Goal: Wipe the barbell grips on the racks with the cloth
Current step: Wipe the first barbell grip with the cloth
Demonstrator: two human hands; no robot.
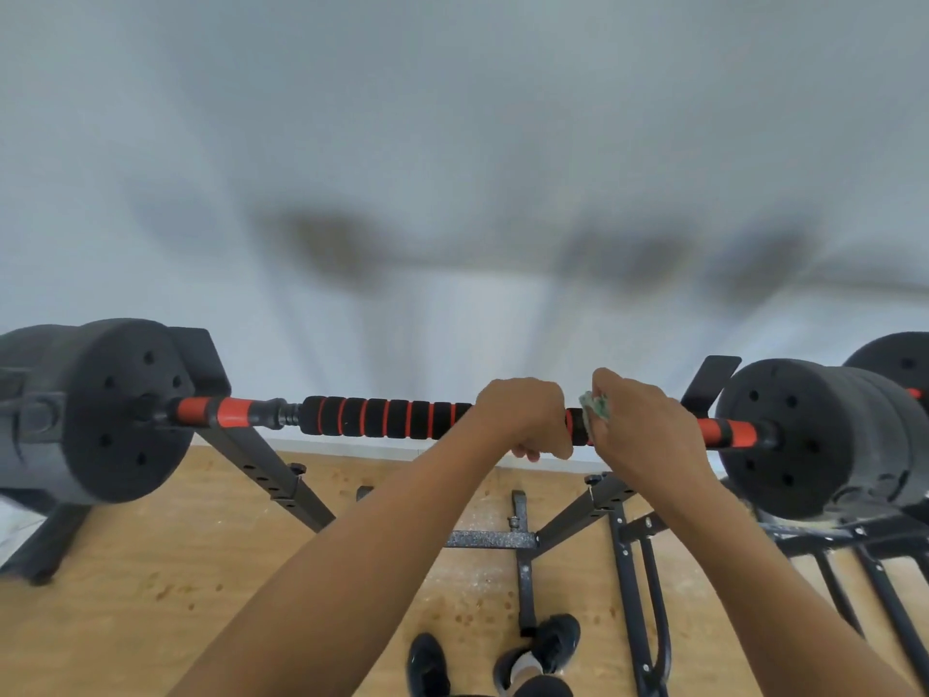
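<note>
Black-and-red barbell (241,412) lies across the rack (271,475), approx level, w/ black plates at both ends: left plates (120,410) and right plates (814,435). The foam grip (387,417), black w/ red rings, covers the middle of the bar.

Left hand (523,420) wraps the foam grip from above, knuckles up, fingers curled under the bar. Right hand (643,425) sits just beside it on the right, nearly touching. Its fingers are curled over a small green cloth (595,407), holding it onto the bar at the right end of the foam. Only a bit of cloth shows at the thumb side; the rest is hidden under the hand. Right of that hand a red-and-black sleeve runs up to the right plates.

Rack uprights slant down to a wood floor (151,570), w/ a speckled cross brace (490,539) btwn them. Two black shoes (427,664) stand on the floor at the near edge, below the arms. Far side is a pale wall (452,143), blurred. Another plate (900,364) shows at the far right edge.
</note>
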